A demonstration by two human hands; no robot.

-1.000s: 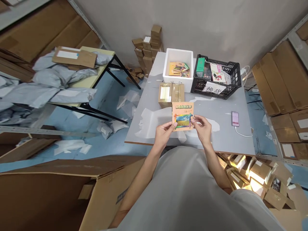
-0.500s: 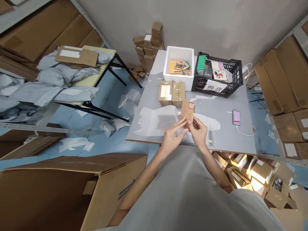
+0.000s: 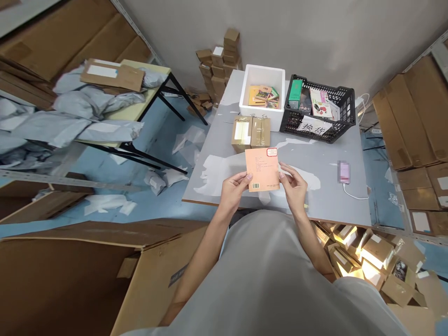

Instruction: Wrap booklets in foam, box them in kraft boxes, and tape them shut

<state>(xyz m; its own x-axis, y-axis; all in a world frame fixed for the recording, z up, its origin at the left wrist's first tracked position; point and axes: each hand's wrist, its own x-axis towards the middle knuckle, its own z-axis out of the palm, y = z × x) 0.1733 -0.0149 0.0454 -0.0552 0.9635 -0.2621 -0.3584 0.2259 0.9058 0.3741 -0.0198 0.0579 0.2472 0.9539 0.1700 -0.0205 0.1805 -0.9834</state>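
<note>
An orange booklet point(image 3: 263, 169) with a barcode at its lower left and a red-bordered label at its upper right is held above the grey table point(image 3: 336, 196). My left hand point(image 3: 234, 190) pinches its left edge, thumb on the front. At the right edge, my right hand point(image 3: 293, 185) grips it between thumb and fingers. Just beyond the booklet stand two taped cardboard boxes point(image 3: 261, 133) side by side. White paper point(image 3: 219, 177) lies on the table beneath and beside the hands.
At the back, a white foam box point(image 3: 245, 88) and a black crate point(image 3: 345, 112) contain small books. A phone point(image 3: 343, 171) on a cable lies to the right. A large open carton point(image 3: 164, 266) stands at lower left; opened boxes point(image 3: 378, 249) heap at lower right. Grey parcels point(image 3: 77, 114) cover the left table.
The booklet has turned from an angled, partly edge-on pose to facing me flat. My hands have spread apart, from close together at its bottom to its two sides.
</note>
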